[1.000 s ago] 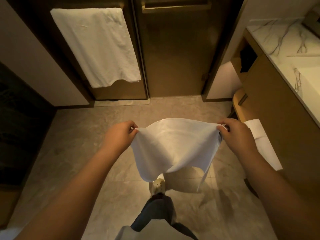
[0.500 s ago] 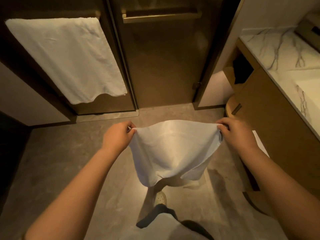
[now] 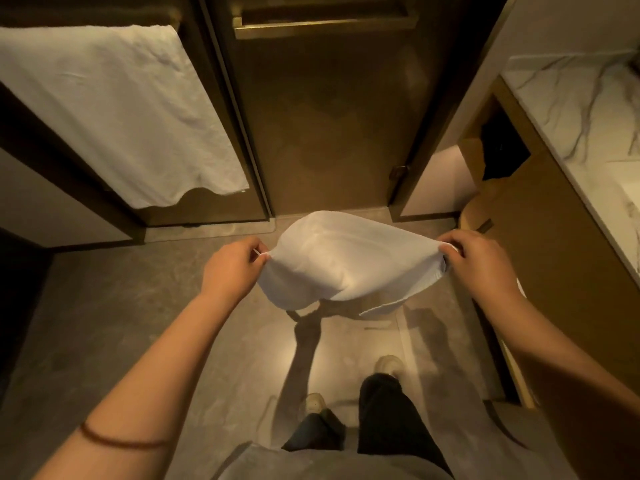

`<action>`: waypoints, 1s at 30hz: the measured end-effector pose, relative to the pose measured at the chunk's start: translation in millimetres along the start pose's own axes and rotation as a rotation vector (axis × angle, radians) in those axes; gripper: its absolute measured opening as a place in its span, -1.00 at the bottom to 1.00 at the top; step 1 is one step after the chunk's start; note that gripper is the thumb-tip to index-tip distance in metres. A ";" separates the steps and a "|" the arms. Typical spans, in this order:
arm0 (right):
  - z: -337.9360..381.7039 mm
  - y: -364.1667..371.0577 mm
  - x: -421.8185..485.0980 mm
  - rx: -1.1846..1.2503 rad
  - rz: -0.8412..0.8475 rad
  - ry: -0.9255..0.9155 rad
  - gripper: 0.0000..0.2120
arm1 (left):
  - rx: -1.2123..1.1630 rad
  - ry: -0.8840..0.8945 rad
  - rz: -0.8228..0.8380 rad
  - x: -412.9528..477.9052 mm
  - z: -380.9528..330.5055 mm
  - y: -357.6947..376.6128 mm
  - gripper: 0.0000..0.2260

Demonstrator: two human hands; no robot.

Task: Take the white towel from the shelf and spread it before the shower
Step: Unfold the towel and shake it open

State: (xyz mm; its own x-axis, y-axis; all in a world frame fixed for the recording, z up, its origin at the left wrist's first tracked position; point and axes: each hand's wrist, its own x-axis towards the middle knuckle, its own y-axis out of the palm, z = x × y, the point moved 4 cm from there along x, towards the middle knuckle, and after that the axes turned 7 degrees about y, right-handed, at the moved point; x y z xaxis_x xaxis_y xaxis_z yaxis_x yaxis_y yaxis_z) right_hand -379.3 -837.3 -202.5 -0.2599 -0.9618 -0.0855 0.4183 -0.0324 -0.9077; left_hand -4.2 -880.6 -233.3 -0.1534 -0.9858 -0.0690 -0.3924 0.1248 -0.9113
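Head view: the left hand (image 3: 232,270) and the right hand (image 3: 479,263) are each pinching a corner of the white towel (image 3: 346,259), holding it stretched between them in the air above the floor (image 3: 121,323), just in front of the glass shower door (image 3: 318,116). The cloth is billowing toward that door. Left of the door, a second towel (image 3: 110,112) is hanging from a bar. Right of the door, a marble counter (image 3: 581,109) is showing.

Towel (image 3: 349,261) between both hands, before the shower door (image 3: 322,126); vanity (image 3: 568,244) right
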 end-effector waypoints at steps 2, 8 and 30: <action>-4.3 -0.7 18.8 0.004 0.022 -0.007 -0.81 | -0.004 -0.022 0.002 11.7 -5.6 5.4 -0.92; -25.7 -4.2 86.5 0.001 0.113 -0.033 -0.78 | 0.014 -0.100 -0.008 47.3 -33.6 18.9 -0.92; -80.0 19.2 244.1 0.007 0.165 -0.367 -0.55 | 0.059 -0.229 0.039 163.0 -46.6 62.9 -0.86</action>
State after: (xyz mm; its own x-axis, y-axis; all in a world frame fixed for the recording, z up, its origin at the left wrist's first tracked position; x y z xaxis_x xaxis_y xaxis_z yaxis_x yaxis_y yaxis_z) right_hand -504.3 -1051.0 -273.6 0.1386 -0.9874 -0.0762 0.4348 0.1298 -0.8911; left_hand -96.2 -1028.2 -282.9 0.0449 -0.9809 -0.1893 -0.3358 0.1636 -0.9276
